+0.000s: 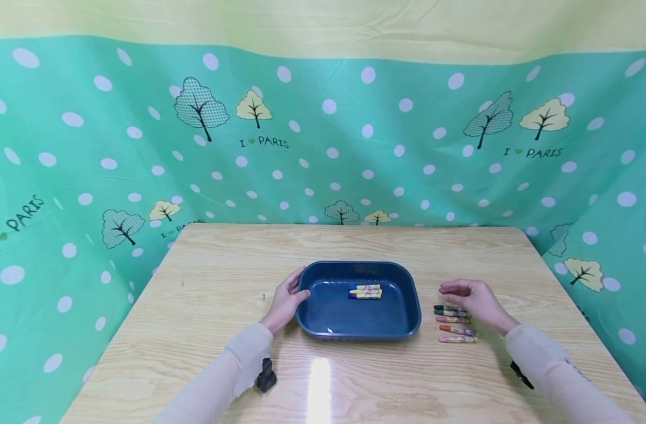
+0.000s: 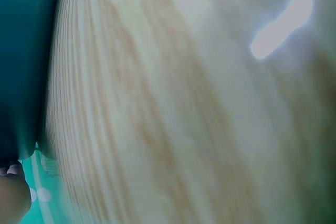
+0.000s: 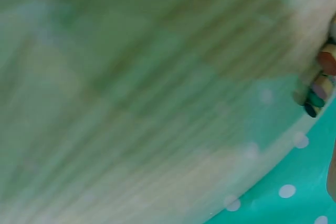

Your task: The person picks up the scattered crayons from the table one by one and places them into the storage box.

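Observation:
A dark blue rectangular tub (image 1: 360, 337) stands on the table, with a few crayons (image 1: 366, 292) lying together inside it, right of its middle. My left hand (image 1: 285, 303) grips the tub's left rim, thumb over the edge and fingers outside. To the right of the tub, several crayons lie in a column: dark ones at the far end, then a pink crayon (image 1: 452, 320), an orange crayon (image 1: 458, 330) and a pale pink crayon (image 1: 457, 340). My right hand (image 1: 473, 299) is over the far end of this column, fingers loosely bent, with nothing visible in them. The right wrist view shows crayon ends, including an orange crayon (image 3: 327, 62), at its right edge.
The wooden table (image 1: 222, 277) carries a bright light reflection in front of the tub. A green patterned cloth (image 1: 323, 135) hangs behind and beside it. Black wrist gear (image 1: 267, 376) shows beneath the left sleeve, and a black strap (image 1: 522, 375) at the right sleeve.

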A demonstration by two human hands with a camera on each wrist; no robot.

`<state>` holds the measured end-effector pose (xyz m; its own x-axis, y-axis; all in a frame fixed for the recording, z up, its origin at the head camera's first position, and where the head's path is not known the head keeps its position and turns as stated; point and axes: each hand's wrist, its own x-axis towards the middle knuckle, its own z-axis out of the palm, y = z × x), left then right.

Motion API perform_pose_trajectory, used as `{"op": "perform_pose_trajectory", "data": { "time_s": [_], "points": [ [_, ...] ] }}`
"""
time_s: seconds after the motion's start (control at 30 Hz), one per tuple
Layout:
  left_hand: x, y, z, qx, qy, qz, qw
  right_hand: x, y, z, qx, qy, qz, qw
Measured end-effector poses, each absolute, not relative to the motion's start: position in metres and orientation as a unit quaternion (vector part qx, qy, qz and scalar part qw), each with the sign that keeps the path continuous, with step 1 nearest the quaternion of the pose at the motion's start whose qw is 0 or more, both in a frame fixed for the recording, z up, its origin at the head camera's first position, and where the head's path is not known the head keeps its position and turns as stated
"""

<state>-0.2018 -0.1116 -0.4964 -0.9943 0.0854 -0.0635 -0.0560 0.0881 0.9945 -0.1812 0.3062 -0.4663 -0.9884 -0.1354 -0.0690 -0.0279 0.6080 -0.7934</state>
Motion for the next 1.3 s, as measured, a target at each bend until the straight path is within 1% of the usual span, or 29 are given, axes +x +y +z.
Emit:
{"op": "perform_pose_trajectory", "data": {
  "time_s": [0.2, 0.57, 0.83, 1.07, 1.3],
  "points": [
    [-0.201, -0.112, -0.494, 0.007, 0.737, 0.674, 0.051, -0.182, 0.312, -0.47, -0.018, 0.89, -0.451, 0.068],
    [-0.199, -0.111, -0.493, 0.007, 0.737, 0.674, 0.05, -0.182, 0.318, -0.481, -0.031, 0.895, -0.434, 0.097],
    [-0.196, -0.113, -0.495, 0.046, 0.742, 0.668, 0.025, -0.18, 0.317, -0.485, -0.046, 0.903, -0.42, 0.077],
    [-0.201, -0.111, -0.495, 0.01, 0.736, 0.675, 0.051, -0.179, 0.316, -0.488, -0.071, 0.912, -0.394, 0.084],
    [-0.2, -0.111, -0.494, 0.003, 0.738, 0.672, 0.05, -0.18, 0.314, -0.491, -0.068, 0.924, -0.37, 0.066]
  ]
}}
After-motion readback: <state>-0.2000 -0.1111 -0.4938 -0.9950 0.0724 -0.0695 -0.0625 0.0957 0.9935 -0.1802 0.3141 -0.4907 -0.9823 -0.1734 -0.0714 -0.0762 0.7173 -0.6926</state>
